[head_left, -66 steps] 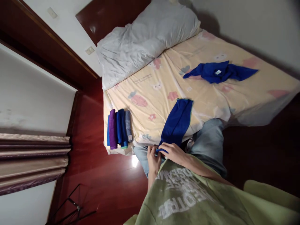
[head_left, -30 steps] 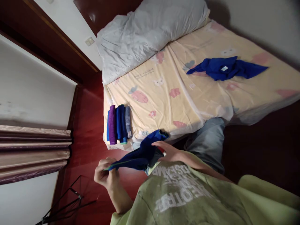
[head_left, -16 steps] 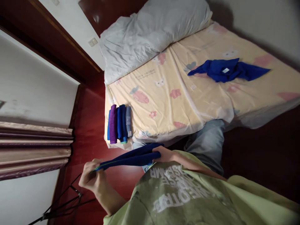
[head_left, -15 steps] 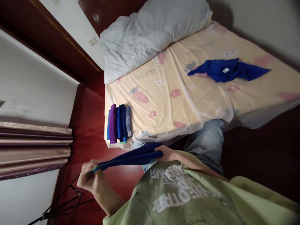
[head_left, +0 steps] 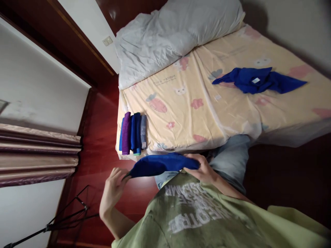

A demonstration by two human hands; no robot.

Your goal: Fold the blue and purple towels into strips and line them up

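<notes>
A dark blue cloth (head_left: 160, 164) is stretched between my two hands in front of my shirt, over the floor beside the bed. My left hand (head_left: 115, 182) pinches its left end. Its right end is gripped by my right hand (head_left: 201, 168), fingers wrapped round it. On the bed's near left corner lies a row of rolled cloths: a purple one (head_left: 126, 133), blue ones (head_left: 136, 133) and a grey-blue one (head_left: 143, 132). Farther right on the bed, a crumpled blue cloth (head_left: 261, 81) with a white tag is spread out.
The bed (head_left: 181, 117) has a yellow patterned sheet, with a large grey-white pillow or quilt (head_left: 168, 38) along its far side. A black tripod-like stand (head_left: 49, 227) is at the lower left, below a striped curtain (head_left: 38, 153).
My left hand has moved right and my right hand has shifted slightly right. The held cloth now shows a broader face. The camera view has shifted a little.
</notes>
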